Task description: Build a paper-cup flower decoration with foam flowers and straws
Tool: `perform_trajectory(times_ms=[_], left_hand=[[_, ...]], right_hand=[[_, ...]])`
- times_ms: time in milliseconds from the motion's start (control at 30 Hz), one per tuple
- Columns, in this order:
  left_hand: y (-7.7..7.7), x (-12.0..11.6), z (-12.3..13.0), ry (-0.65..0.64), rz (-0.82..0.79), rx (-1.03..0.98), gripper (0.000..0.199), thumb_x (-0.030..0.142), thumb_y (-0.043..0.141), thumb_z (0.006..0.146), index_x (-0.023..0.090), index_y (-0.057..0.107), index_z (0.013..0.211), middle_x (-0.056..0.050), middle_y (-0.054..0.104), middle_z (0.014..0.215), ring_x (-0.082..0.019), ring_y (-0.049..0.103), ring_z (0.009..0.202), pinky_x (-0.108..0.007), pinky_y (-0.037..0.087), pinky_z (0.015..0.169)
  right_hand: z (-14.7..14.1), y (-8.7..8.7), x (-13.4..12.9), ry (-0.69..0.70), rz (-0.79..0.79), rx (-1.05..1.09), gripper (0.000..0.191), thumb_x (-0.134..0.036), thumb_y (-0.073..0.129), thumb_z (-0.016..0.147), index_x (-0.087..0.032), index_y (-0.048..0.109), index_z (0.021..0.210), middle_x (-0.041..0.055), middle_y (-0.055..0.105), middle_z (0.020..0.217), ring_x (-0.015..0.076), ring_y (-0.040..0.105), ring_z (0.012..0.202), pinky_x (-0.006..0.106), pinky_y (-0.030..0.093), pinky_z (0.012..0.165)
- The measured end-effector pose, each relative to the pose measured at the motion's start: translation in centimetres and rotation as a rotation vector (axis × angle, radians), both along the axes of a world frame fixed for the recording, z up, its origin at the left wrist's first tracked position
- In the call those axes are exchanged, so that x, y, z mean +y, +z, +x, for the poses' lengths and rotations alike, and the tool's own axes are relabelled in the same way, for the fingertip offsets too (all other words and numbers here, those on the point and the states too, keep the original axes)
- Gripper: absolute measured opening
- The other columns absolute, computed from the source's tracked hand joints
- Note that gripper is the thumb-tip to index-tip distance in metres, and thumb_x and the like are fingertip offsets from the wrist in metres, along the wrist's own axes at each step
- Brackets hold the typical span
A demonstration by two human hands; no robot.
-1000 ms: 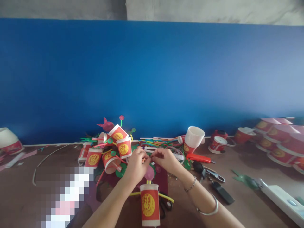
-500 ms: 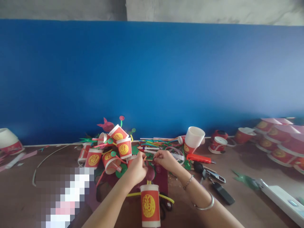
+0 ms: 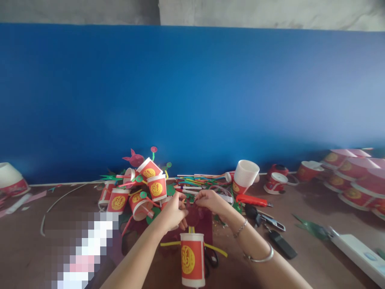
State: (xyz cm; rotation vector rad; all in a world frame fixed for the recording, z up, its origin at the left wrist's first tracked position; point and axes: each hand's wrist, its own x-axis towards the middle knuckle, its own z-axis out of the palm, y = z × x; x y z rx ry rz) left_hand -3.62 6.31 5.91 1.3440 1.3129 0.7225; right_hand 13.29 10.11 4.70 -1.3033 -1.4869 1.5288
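A red and white paper cup (image 3: 192,259) with a yellow emblem hangs or stands in front of me, yellow strips (image 3: 215,249) sticking out at both sides. Above it, on a short yellow stem, is a dark red paper disc (image 3: 192,218), hard to tell from the maroon sheet behind. My left hand (image 3: 173,214) is closed at the disc's left edge, its fingertips partly hidden. With thumb and forefinger together, my right hand (image 3: 210,202) pinches at the disc's upper right, on a small dark red paper piece that is barely visible.
Decorated paper cups (image 3: 156,186) are heaped at left centre. Behind my hands lie coloured sticks (image 3: 195,180). A cup stack (image 3: 246,176), a red cutter (image 3: 252,200) and keys with a black fob (image 3: 282,244) are at right. Green scissors (image 3: 313,228) and a white device (image 3: 357,249) lie farther right.
The cup has shifted slightly right and turned a little, with its emblem now off-centre to the left. The dark red disc has tipped or moved back between my hands. Both hands stay close together.
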Motion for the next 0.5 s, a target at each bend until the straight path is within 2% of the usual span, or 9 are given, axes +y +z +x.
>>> perform_trajectory(times_ms=[500], left_hand=[[0.03, 0.08, 0.04, -0.037, -0.048, 0.031, 0.035, 0.006, 0.048, 0.074, 0.022, 0.036, 0.103, 0.007, 0.051, 0.068, -0.011, 0.059, 0.04, -0.02, 0.044, 0.039]], right_hand=[[-0.02, 0.08, -0.03, 0.002, -0.019, 0.031, 0.004, -0.015, 0.06, 0.064, -0.017, 0.057, 0.065, -0.0048, 0.06, 0.046, 0.0096, 0.055, 0.041, 0.019, 0.042, 0.045]])
